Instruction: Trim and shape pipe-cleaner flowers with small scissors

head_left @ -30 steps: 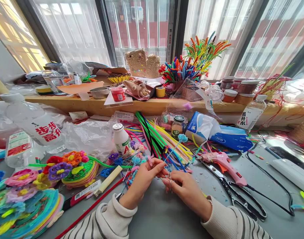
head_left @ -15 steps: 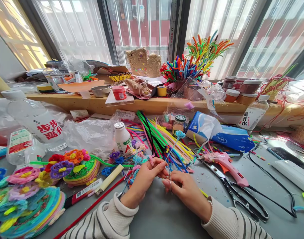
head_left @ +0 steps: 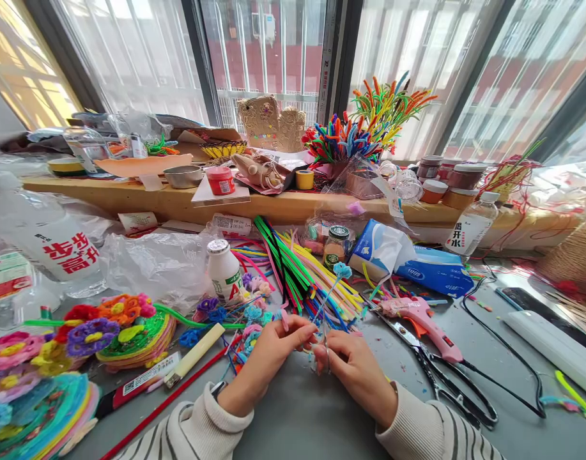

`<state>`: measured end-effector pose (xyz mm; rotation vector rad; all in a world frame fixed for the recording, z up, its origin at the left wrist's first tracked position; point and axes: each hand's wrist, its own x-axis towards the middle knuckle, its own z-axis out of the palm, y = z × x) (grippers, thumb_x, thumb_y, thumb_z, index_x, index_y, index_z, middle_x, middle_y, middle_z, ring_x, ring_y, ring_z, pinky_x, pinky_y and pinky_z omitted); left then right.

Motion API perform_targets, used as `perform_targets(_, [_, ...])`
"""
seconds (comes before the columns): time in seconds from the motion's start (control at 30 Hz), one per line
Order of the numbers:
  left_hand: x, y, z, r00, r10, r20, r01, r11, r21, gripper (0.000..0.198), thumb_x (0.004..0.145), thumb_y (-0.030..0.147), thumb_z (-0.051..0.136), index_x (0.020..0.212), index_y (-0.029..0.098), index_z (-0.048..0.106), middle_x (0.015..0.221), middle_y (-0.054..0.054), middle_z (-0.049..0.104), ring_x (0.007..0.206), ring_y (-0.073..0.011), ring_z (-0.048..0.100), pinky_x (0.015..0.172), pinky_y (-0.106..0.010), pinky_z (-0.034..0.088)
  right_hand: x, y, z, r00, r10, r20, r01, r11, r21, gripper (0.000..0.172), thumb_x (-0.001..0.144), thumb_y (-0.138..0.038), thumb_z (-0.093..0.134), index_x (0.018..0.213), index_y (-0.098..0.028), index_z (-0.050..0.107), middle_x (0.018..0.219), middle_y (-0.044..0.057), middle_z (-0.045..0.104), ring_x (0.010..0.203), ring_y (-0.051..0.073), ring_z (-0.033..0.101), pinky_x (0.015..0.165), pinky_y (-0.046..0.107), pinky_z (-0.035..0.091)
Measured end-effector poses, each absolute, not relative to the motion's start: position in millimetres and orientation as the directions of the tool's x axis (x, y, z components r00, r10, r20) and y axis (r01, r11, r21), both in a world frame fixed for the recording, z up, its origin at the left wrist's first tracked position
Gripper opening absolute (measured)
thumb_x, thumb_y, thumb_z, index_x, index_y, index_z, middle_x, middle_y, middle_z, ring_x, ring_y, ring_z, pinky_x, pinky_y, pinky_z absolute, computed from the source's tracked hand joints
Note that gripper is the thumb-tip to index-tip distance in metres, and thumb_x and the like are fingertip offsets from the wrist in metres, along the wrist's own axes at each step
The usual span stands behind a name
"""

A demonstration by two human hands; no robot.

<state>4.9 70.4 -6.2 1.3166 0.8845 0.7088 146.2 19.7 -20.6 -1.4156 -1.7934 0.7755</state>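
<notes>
My left hand (head_left: 278, 351) is closed in a pinch at the middle of the desk. Its fingertips hold the thin stem of a light blue pipe-cleaner flower (head_left: 342, 271), whose fluffy head points up and away. My right hand (head_left: 353, 367) is closed on a slim metal tool (head_left: 324, 335) that looks like small scissors, its tips upward beside the stem. The two hands' fingertips nearly meet, and they partly hide the stem's lower end. Left of my left hand lie small pipe-cleaner flowers (head_left: 252, 313) in blue, purple and pink.
Loose pipe cleaners (head_left: 312, 275) spread behind my hands. To the right lie large scissors (head_left: 431, 364) and a pink glue gun (head_left: 427, 322) with its cord. On the left are flower-covered discs (head_left: 139, 335), a utility knife (head_left: 144, 380), a white bottle (head_left: 224, 271) and a large water bottle (head_left: 57, 246).
The view has shifted slightly, so the desk items appear further left. My hands keep the same grip and have moved very little, still close together at the stem.
</notes>
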Motion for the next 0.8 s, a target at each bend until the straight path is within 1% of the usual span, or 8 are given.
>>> perform_targets(0.23, [5.7, 70.7, -7.4, 0.506, 0.852, -0.139, 0.061, 0.125, 0.990, 0.018, 0.063, 0.030, 0.059, 0.054, 0.014, 0.056, 0.052, 0.003, 0.049, 0.055, -0.0097, 0.041, 0.057, -0.022, 0.033, 146.8, 19.0, -23.4, -0.168, 0.966, 0.197, 0.515, 0.256, -0.818, 0.051, 0.081, -0.046, 0.035, 0.049, -0.014, 0.059, 0.055, 0.001, 0.053, 0.056, 0.010, 0.051, 0.058, 0.021, 0.037])
perform_targets(0.43, [5.9, 70.0, -3.9, 0.499, 0.858, -0.119, 0.040, 0.115, 0.993, 0.018, 0.062, 0.030, 0.061, 0.053, 0.014, 0.059, 0.051, 0.002, 0.050, 0.053, -0.0096, 0.041, 0.054, -0.021, 0.033, 147.6, 20.0, -22.9, -0.168, 0.964, 0.204, 0.480, 0.261, -0.838, 0.053, 0.081, -0.049, 0.031, 0.049, -0.015, 0.055, 0.056, 0.002, 0.053, 0.056, 0.011, 0.050, 0.059, 0.022, 0.038])
perform_targets(0.53, [6.1, 69.0, -2.2, 0.497, 0.853, -0.156, 0.009, 0.174, 0.985, 0.018, 0.061, 0.030, 0.062, 0.055, 0.013, 0.062, 0.050, 0.001, 0.052, 0.052, -0.0098, 0.042, 0.054, -0.022, 0.034, 147.6, 19.7, -22.2, -0.162, 0.964, 0.209, 0.459, 0.261, -0.849, 0.055, 0.081, -0.053, 0.025, 0.052, -0.014, 0.051, 0.059, 0.003, 0.051, 0.059, 0.012, 0.048, 0.060, 0.023, 0.038])
perform_targets(0.67, [4.9, 67.5, -2.5, 0.517, 0.819, -0.247, -0.081, 0.335, 0.939, 0.019, 0.063, 0.031, 0.061, 0.065, 0.012, 0.065, 0.055, -0.001, 0.058, 0.053, -0.0094, 0.047, 0.055, -0.021, 0.036, 147.2, 18.2, -20.8, -0.147, 0.977, 0.157, 0.449, 0.207, -0.869, 0.056, 0.074, -0.063, 0.022, 0.065, -0.015, 0.047, 0.063, 0.002, 0.048, 0.057, 0.012, 0.043, 0.055, 0.023, 0.037])
perform_targets(0.8, [2.8, 66.7, -3.5, 0.543, 0.799, -0.259, -0.144, 0.392, 0.909, 0.019, 0.066, 0.030, 0.060, 0.069, 0.012, 0.065, 0.057, -0.001, 0.057, 0.053, -0.0077, 0.047, 0.055, -0.019, 0.036, 146.8, 17.4, -20.2, -0.215, 0.970, 0.117, 0.467, 0.207, -0.860, 0.060, 0.074, -0.065, 0.018, 0.063, -0.014, 0.048, 0.063, 0.002, 0.048, 0.057, 0.012, 0.043, 0.056, 0.024, 0.037])
